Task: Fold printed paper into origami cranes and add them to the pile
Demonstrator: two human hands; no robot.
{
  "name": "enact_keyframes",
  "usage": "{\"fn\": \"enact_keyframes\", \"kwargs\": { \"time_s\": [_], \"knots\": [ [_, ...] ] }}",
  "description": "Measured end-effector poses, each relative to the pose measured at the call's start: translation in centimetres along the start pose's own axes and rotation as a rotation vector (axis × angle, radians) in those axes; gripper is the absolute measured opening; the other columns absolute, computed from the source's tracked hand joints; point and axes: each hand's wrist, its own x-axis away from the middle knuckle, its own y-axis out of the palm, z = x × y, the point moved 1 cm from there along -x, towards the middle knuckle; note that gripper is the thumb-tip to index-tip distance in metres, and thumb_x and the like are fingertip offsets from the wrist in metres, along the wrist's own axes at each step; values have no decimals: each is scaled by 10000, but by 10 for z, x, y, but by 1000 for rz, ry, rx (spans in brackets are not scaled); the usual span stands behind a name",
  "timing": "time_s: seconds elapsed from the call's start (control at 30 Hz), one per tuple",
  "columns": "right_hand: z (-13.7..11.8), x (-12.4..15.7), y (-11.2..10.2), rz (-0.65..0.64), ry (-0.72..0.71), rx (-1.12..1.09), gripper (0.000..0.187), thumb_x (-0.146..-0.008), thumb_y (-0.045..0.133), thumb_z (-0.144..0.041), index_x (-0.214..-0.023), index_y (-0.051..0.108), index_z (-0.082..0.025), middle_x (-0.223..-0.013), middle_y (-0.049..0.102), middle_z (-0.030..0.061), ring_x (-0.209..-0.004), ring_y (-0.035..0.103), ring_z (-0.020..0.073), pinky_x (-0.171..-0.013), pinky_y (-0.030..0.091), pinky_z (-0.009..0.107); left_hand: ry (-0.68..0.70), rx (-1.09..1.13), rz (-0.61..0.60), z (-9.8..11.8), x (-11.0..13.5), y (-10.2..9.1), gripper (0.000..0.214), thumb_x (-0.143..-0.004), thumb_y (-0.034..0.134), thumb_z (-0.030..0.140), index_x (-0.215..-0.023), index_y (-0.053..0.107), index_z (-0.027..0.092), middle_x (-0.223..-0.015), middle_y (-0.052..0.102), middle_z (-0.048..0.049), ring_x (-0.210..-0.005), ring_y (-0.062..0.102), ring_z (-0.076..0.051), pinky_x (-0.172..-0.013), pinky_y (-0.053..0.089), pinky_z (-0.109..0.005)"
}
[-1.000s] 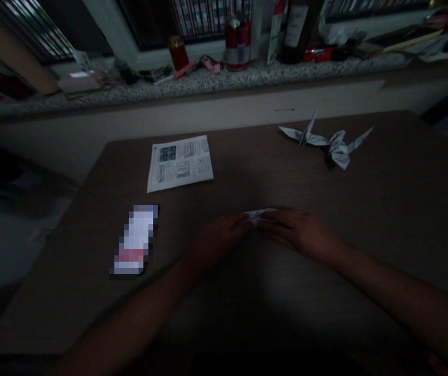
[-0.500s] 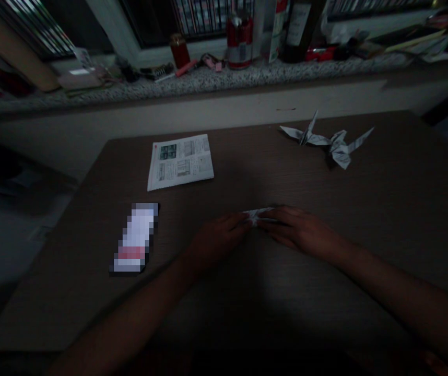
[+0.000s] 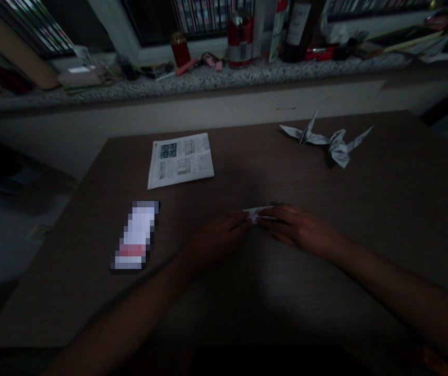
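Note:
A small folded piece of printed paper [image 3: 258,212] lies on the dark wooden table [image 3: 384,209] near the middle. My left hand [image 3: 218,240] pinches its left end with curled fingers. From the right, my right hand [image 3: 300,230] presses down on it with the fingers held together, covering most of the paper. The light is dim, so the folds are hard to make out.
Two finished paper cranes [image 3: 328,140] sit at the table's far right. A printed sheet [image 3: 180,160] lies at the far left, and a blurred-out phone [image 3: 136,236] nearer. A stone ledge [image 3: 208,78] behind holds cans, a bottle and clutter.
Both hands stay on the folded paper; the fingers shift only slightly. The view has drifted a little.

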Motion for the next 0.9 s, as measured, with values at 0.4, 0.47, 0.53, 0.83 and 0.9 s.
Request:
{"fn": "enact_keyframes", "kwargs": {
  "time_s": [0.4,0.47,0.53,0.83,0.9],
  "knots": [
    [-11,2,-2,-90,35,91,405,-1025,586,-304,-1407,637,-180,-1350,667,158,-1217,628,327,-1000,561,521,-15,28,-56,0,1,-1,361,-1079,459,211,-1412,574,134,-1432,618,-161,-1306,616,-268,-1051,562,-434],
    [-11,2,-2,-92,44,88,396,-1031,573,-298,-1407,638,-192,-1350,666,148,-1229,617,319,-1011,553,518,-7,30,-45,-4,2,-1,354,-1080,465,219,-1403,596,155,-1439,622,-150,-1332,601,-263,-1102,522,-473],
    [-10,2,-1,-97,46,87,390,-1039,558,-284,-1410,634,-194,-1353,666,138,-1230,612,313,-1007,555,510,1,38,-69,-9,3,-3,363,-1079,491,239,-1424,598,206,-1477,606,-113,-1385,561,-250,-1196,421,-519],
    [-11,4,-1,-86,59,77,381,-1053,523,-261,-1412,628,-186,-1374,667,135,-1233,615,311,-991,568,502,-34,-32,-146,-28,18,-28,472,-1026,614,376,-1492,540,399,-1643,421,-47,-1533,362,-317,-1243,260,-641],
    [-12,4,-2,-89,67,65,393,-1051,526,-257,-1429,617,-200,-1375,667,137,-1245,612,312,-1001,563,519,-24,-37,-138,-27,18,-28,470,-1022,622,365,-1486,551,384,-1635,435,-49,-1525,377,-312,-1247,274,-619]
  ]
}}
